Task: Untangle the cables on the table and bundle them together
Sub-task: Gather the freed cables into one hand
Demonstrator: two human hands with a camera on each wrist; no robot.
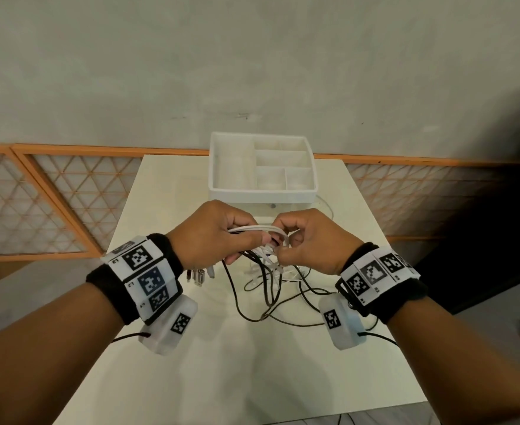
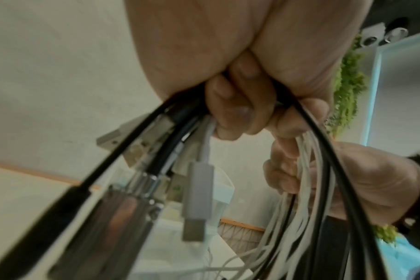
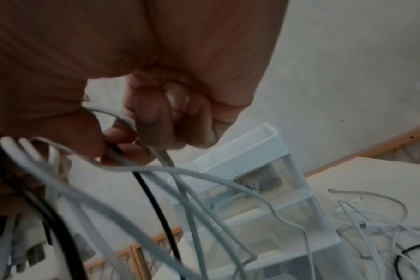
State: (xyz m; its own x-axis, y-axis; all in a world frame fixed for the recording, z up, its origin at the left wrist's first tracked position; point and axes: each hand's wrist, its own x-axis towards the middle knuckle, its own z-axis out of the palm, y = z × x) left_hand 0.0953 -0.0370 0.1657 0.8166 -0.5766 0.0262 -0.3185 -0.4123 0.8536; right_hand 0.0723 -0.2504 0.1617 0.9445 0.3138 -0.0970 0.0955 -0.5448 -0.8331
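Holding a fistful of cables (image 1: 263,273) above the middle of the table (image 1: 166,216), the left hand (image 1: 212,233) had its fingers curled tight round them, thumb pressed over a white loop on top. Plugs (image 1: 199,276) hung out of the fist's left side, clear of the tabletop. One risk was a plug end sliding out of that fist, since the wrist view showed the plugs (image 2: 194,200) dangling loose below the curled fingers (image 2: 235,106); if the grip eased while the other hand tugged, the gathered ends could drop and spread again.

Just right of it, almost touching, the right hand (image 1: 310,240) pinched white strands between thumb and bent fingers. A hard pull here could tighten a knot rather than free it, because black and white strands crossed each other directly below both hands, and I could not tell which strand ran where.

Below and to the right, loops of black cable lay slack on the table toward its right edge, with thin white ones (image 3: 362,208) trailing near the foot of a white organizer box (image 1: 263,167) at the far edge. Those trailing lengths could snag on the box if lifted quickly.

The cables were thin, round, some black and some white, partly gathered and partly tangled.
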